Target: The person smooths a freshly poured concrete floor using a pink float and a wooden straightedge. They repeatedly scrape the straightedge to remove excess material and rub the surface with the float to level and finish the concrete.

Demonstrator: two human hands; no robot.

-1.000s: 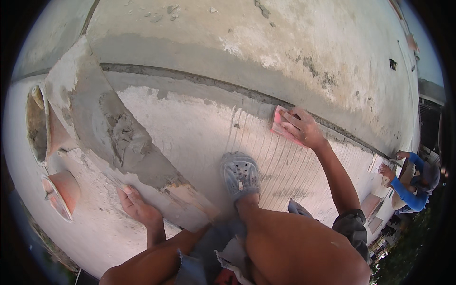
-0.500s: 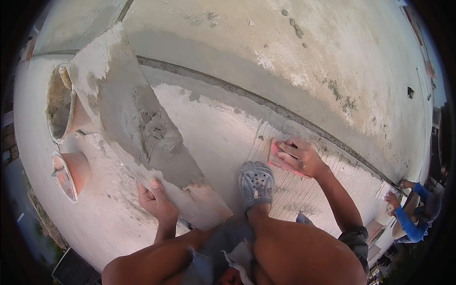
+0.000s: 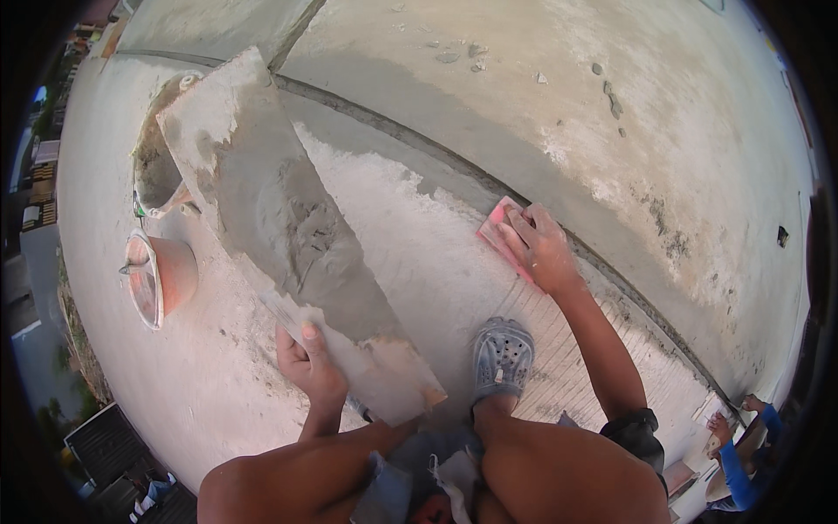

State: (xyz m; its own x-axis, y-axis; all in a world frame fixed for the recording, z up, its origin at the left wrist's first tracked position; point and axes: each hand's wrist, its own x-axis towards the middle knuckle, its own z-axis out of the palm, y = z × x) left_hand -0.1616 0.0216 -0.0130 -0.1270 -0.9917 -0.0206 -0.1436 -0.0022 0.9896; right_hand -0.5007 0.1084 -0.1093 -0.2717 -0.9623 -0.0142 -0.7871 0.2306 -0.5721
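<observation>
My left hand [image 3: 312, 368] grips the lower edge of a long flat board [image 3: 397, 371], thumb on top and fingers mostly hidden beneath. Wet grey mortar [image 3: 319, 236] is spread over much of the board, lumpy in the middle. On the right, my right hand [image 3: 546, 253] is closed over a pink plastering float [image 3: 496, 229]. The float lies against the pale concrete, its far end close to a long dark groove [image 3: 436, 155]. Wet mortar borders that groove.
Behind the board stand a mortar-stained bucket [image 3: 159, 175] and, nearer, an orange bucket [image 3: 177, 271]. My grey clog [image 3: 504, 356] rests on the concrete beside ridged lines. At far right, a co-worker's blue sleeve [image 3: 738, 476] and hands are low by the groove.
My right hand and the float have moved away from me, up to the groove. The view has shifted, so the ground appears further right. My left hand still holds the board.
</observation>
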